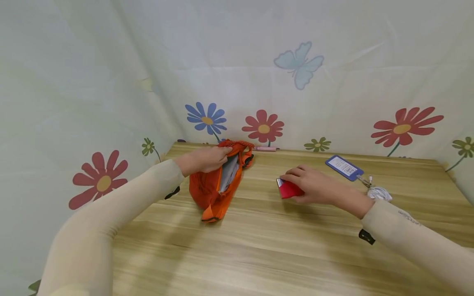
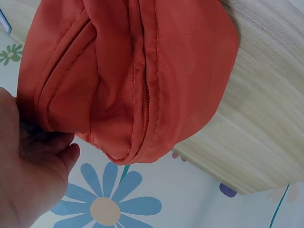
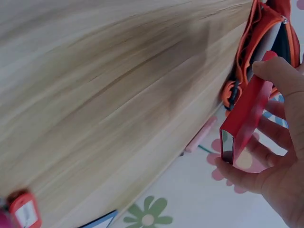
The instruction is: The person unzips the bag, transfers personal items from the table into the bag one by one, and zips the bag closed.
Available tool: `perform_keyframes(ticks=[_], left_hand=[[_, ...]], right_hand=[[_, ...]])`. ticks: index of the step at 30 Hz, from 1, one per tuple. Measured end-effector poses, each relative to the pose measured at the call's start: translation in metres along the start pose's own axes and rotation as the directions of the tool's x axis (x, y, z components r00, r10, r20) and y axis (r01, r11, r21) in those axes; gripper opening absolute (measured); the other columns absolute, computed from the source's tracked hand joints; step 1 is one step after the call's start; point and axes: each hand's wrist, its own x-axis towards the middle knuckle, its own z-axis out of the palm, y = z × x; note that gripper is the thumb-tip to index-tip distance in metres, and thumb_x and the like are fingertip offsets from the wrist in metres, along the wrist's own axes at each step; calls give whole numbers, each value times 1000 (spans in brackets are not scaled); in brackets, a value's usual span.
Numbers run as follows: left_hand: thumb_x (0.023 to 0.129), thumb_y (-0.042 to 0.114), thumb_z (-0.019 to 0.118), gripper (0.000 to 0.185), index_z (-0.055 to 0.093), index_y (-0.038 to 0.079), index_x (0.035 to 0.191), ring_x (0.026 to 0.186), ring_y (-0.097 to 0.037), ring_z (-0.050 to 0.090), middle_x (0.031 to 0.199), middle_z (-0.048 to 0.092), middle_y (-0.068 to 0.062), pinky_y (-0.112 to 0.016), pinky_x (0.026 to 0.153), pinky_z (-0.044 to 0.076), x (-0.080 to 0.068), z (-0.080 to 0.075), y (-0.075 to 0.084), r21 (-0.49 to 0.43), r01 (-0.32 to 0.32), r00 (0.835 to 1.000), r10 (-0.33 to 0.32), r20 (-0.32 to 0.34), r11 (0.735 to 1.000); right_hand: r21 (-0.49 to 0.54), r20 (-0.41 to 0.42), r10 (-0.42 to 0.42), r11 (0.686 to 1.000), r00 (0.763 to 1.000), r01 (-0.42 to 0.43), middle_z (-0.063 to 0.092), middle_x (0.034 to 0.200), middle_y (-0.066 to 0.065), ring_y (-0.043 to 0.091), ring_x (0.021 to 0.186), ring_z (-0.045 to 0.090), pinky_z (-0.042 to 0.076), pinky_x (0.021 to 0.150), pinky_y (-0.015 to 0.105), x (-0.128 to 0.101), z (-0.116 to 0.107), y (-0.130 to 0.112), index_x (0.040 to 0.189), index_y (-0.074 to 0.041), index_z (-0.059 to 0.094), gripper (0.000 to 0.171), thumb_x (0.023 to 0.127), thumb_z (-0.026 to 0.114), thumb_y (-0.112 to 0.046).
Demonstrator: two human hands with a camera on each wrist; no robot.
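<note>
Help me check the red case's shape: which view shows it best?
The right wrist view: the red case fills the frame edge-on, pinched by the right hand. The head view shows only a corner of it under that hand. The left wrist view misses it.

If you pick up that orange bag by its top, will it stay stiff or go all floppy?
Probably floppy: the orange bag is thin, wrinkled cloth that sags on the wooden table where the left hand grips its open top. It likely weighs little, since its sides look slack rather than stuffed. It should not roll or slip much; soft fabric tends to stay put.
</note>
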Motion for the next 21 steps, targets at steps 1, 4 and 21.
perform_keyframes(ticks=[1, 4, 21], left_hand=[[110, 21, 33, 56, 22, -1, 160, 151, -32, 29, 164, 28, -19, -44, 123, 23, 1, 0, 0, -3, 5, 1000, -5, 1, 1000], [110, 21, 34, 55, 23, -1, 160, 148, -33, 34, 164, 30, -18, -45, 122, 27, 2, 1, -1, 19, 4, 1000, -5, 8, 1000], [110, 18, 39, 53, 31, -3, 157, 134, -35, 53, 158, 40, -19, -46, 115, 39, 6, 2, -1, 135, -47, 999, 49, -16, 990]], right_hand=[[6, -1, 14, 1000, 1000, -14, 62, 132, 13, 34, 120, 55, 59, 87, 44, 3, 0, -2, 140, -7, 60, 70, 80, 87, -29], [30, 0, 47, 998, 999, -47, 62, 133, 13, 33, 121, 55, 58, 89, 45, 11, -1, -6, 141, -7, 59, 70, 81, 86, -29], [285, -62, 229, 937, 971, -203, 67, 125, 14, 26, 100, 63, 59, 83, 36, 96, 22, -18, 138, -5, 61, 57, 89, 80, -25]])
